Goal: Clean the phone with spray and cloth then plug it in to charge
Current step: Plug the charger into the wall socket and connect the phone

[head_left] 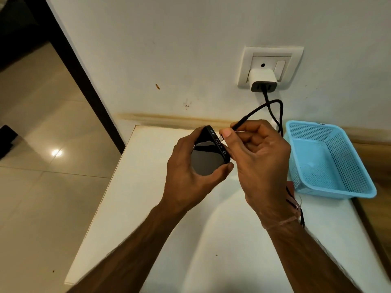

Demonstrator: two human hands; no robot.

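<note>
The person stands at a white table [148,208] against the wall, and the job looks to be in its last stretch. The left hand [186,172] grips the phone [208,153] by its sides, fingers curled round it, holding it up above the table with the bottom edge and its charging port turned toward the other hand. The right hand [258,157] pinches the end of the black cable [260,108] between thumb and forefinger, the small metal plug [221,137] just beside the port but not yet in it. The cable runs back up to a white charger [262,80] already seated in the wall socket [269,66].

No spray bottle or cloth shows anywhere here, and the blue basket [330,157] at the right looks empty, so I would guess the wiping is over, though I can't confirm it. What remains, as I judge it, is pushing the plug home and setting the phone down.
</note>
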